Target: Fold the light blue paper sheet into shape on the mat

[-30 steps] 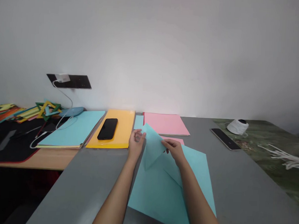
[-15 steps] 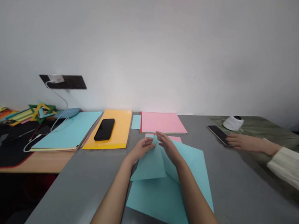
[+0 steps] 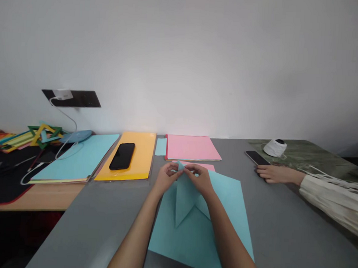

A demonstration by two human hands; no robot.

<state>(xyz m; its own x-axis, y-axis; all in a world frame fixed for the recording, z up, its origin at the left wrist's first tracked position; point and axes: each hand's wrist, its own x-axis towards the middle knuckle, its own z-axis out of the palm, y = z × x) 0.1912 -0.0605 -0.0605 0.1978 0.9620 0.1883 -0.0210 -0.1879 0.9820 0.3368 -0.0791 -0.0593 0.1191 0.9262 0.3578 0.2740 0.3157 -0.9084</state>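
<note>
A folded light-blue paper (image 3: 185, 194) is pinched at its top point between both my hands. My left hand (image 3: 166, 177) is closed on the left side of that tip, thumb against fingers. From the right, my right hand (image 3: 200, 178) grips the same tip, its thumb and fingertips meeting near the left ones. Under the folded piece lies a larger light-blue sheet (image 3: 232, 208) on the grey table (image 3: 108, 218). A strip of pink paper (image 3: 209, 167) shows just behind my hands. Part of the folded paper is hidden by my right hand and forearm.
Behind are a pink paper stack (image 3: 193, 147) and a yellow pack (image 3: 141, 160) bearing a black phone (image 3: 122, 156). Blue sheets (image 3: 78, 156) lie left. On the right, another person's hand (image 3: 279, 174) touches a phone (image 3: 256, 157) near a white thread spool (image 3: 274, 148).
My fingers have closed together at the paper's tip. The folded paper has turned, and its lower flap now hangs to a point. The other person's hand has moved left and slightly nearer.
</note>
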